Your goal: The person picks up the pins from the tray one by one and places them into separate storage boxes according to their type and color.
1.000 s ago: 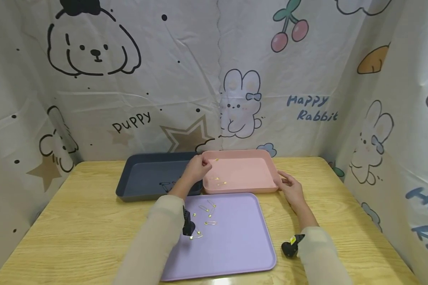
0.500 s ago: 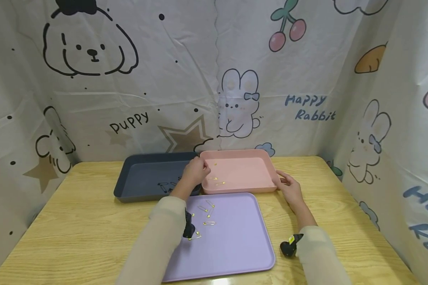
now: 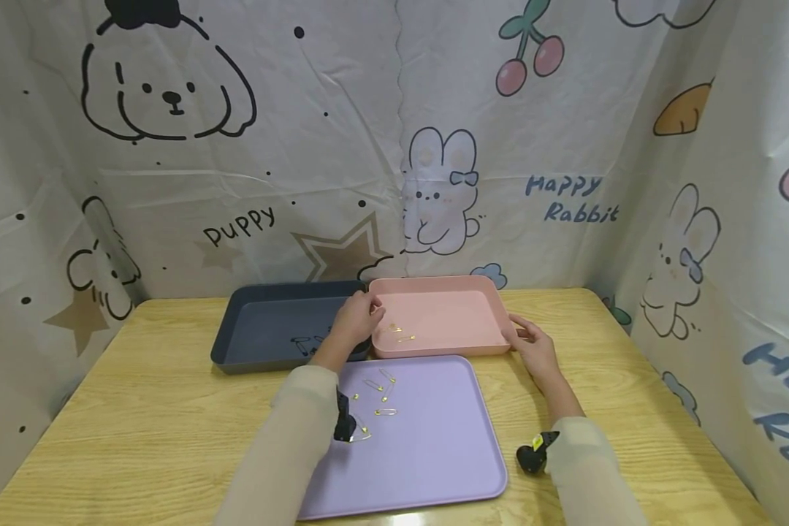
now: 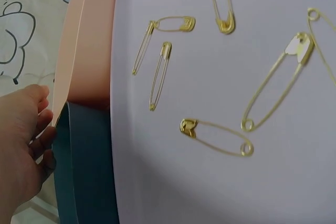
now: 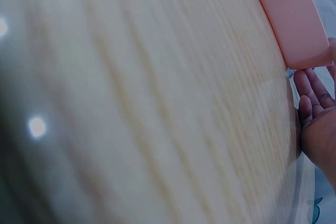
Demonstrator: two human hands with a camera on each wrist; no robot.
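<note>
In the head view, my left hand (image 3: 358, 318) hovers where the dark blue tray (image 3: 256, 358) meets the pink tray (image 3: 447, 351). Its fingers are loosely bent, and no pin shows in them in the left wrist view. A few small gold safety pins (image 3: 405, 338) lie in the pink tray's left part, just right of that hand. Black safety pins (image 3: 299, 345) lie in the dark blue tray, partly hidden by the left forearm. My right hand (image 3: 534, 346) touches the pink tray's front right corner, its fingers fairly straight in the right wrist view.
A flat lilac tray (image 3: 434, 453) lies in front, with several gold safety pins (image 4: 215, 136) scattered on its left side. The wooden table (image 3: 138, 409) runs back to a printed curtain (image 3: 342, 161) behind the trays and along both sides.
A gold pin near my left fingertips has dropped down into the pink tray beside the others. The left hand has shifted slightly left and down. My right hand has stayed at the tray corner.
</note>
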